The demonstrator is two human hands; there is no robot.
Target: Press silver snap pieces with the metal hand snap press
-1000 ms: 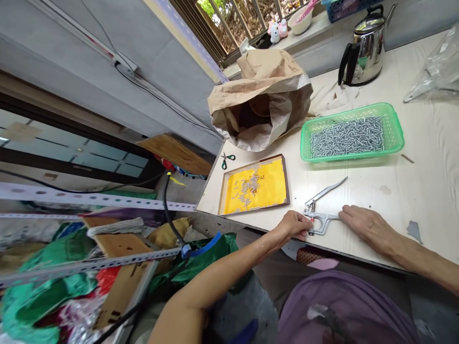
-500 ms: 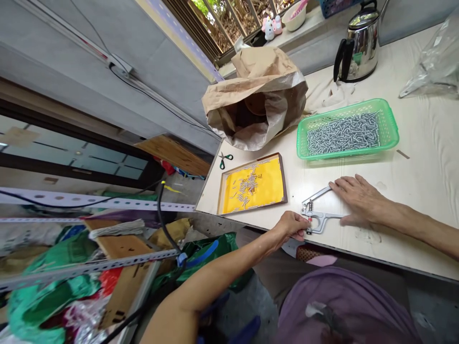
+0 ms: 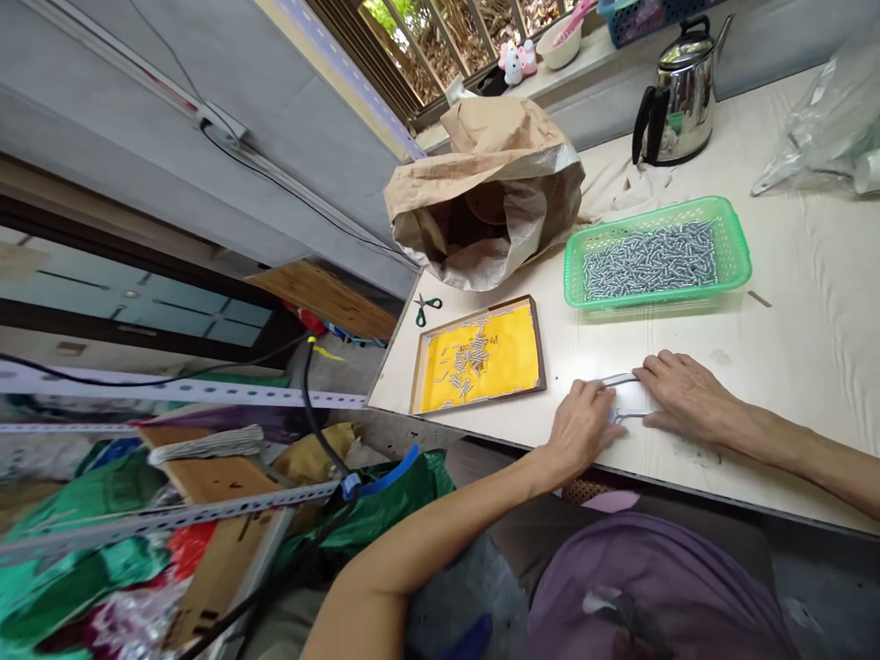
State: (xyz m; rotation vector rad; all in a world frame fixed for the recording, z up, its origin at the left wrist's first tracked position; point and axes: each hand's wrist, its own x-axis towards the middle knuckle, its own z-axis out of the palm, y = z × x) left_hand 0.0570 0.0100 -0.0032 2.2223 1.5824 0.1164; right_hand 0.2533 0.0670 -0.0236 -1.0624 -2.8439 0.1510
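A silver metal pair of pliers [image 3: 629, 412] with two long handles lies low over the table; its jaw end is hidden beneath my left hand [image 3: 583, 417]. The fingers of my left hand are curled over that end. From the other side my right hand [image 3: 680, 390] is wrapped round the handle ends, which stand apart. To the left lies a shallow tray [image 3: 543, 353] with a yellow bottom, and small metal pins [image 3: 471, 357] are scattered in it. Beyond my hands a green plastic basket [image 3: 739, 247] holds a mass of small spring-like metal pieces [image 3: 650, 261].
Green-handled scissors [image 3: 422, 313] lie by the table's left edge. An open brown paper sack [image 3: 481, 174] stands behind the tray. A steel kettle [image 3: 680, 101] and a clear plastic bag [image 3: 818, 137] are at the back right. Shelf rails [image 3: 206, 385] and bags fill the left side.
My left hand has gone from pinching at the pliers' jaw to covering the jaw end. The right hand stays on the handles. The view has shifted slightly.
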